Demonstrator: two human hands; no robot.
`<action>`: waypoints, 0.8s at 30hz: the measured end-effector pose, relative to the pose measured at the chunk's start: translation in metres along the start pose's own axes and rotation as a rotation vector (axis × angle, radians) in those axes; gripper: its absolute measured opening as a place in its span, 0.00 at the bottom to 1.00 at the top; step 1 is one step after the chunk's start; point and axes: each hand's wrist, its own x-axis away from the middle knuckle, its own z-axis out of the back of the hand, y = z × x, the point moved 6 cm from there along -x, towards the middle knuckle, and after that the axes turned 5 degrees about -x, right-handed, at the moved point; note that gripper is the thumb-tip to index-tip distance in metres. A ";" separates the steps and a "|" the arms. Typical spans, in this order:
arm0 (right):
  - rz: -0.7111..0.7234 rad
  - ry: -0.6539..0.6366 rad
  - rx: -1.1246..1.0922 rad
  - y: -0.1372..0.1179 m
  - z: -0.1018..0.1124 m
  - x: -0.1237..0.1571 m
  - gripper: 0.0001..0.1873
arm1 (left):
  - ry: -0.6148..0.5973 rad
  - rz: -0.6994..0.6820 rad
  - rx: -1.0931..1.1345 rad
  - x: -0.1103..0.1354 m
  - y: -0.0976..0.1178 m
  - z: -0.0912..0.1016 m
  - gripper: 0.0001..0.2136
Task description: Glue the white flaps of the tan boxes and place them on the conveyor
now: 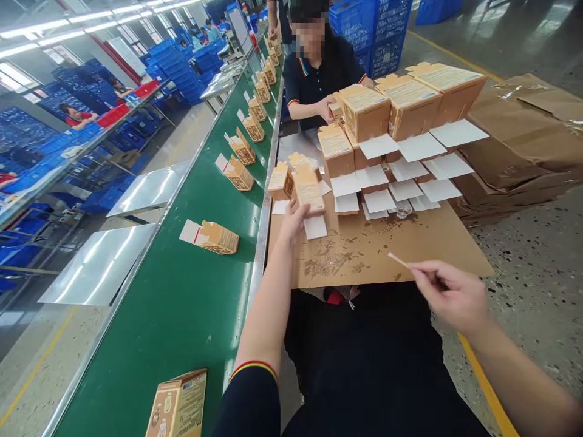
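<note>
My left hand (295,221) reaches over the cardboard-topped table and closes on a small tan carton (310,189) with its white flap hanging out toward me. Just behind it stands another carton (280,181). Over the near right edge of the table, my right hand (450,294) pinches a thin stick with a white tip, a cotton swab (398,260), pointing to the left. Beyond, several cartons (337,152) are stacked in rows with white flaps (379,146) sticking out. Glue-like wet smears (330,265) mark the cardboard (373,243).
On my left runs a green conveyor belt (204,315) with a line of open cartons (218,238). A co-worker (314,76) across the table handles cartons at the stack. Flattened brown cardboard (528,139) lies piled at right. Blue crates (387,36) stand behind.
</note>
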 end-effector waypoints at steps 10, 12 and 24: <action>0.002 -0.179 0.345 0.068 0.029 -0.126 0.18 | -0.049 0.010 0.244 0.107 -0.037 0.053 0.28; -0.008 -0.248 0.366 0.079 0.021 -0.138 0.21 | -0.008 0.035 0.277 0.109 -0.044 0.051 0.28; -0.043 -0.207 0.340 0.055 0.011 -0.117 0.15 | 0.057 -0.015 0.283 0.113 -0.046 0.041 0.31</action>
